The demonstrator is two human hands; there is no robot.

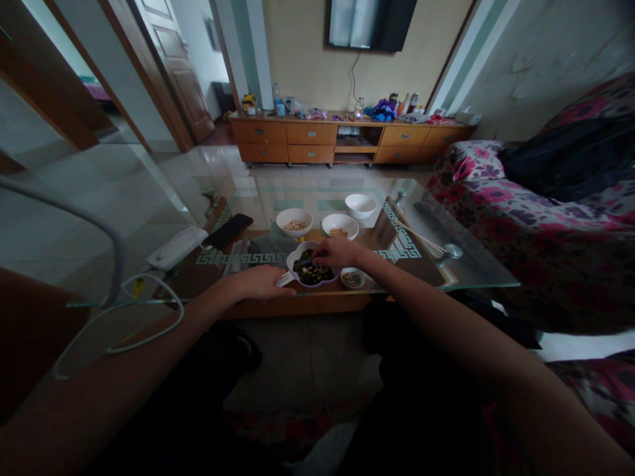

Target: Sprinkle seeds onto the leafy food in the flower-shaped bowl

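A pale scalloped dish [325, 284] with a short handle sits near the front edge of the glass table. Dark green and light brown bits of food [317, 272] fill it. My left hand [262, 283] is at the dish's handle, which shows between thumb and fingers. Over the dish, my right hand [337, 252] reaches down with its fingers pinched together into the food; what they hold is hidden. Just right of the dish stands a small bowl [352, 278] of dark and pale seeds. Behind are two white bowls [294, 213] [340, 218] of pale pieces.
Another white bowl [360, 198] stands farther back on the glass table [312, 188]. Chopsticks [421, 238] lie at the right. On the left are a black phone [228, 231], a white power strip [177, 247] and a looped white cable [143, 349]. A flowered sofa [476, 211] flanks the table.
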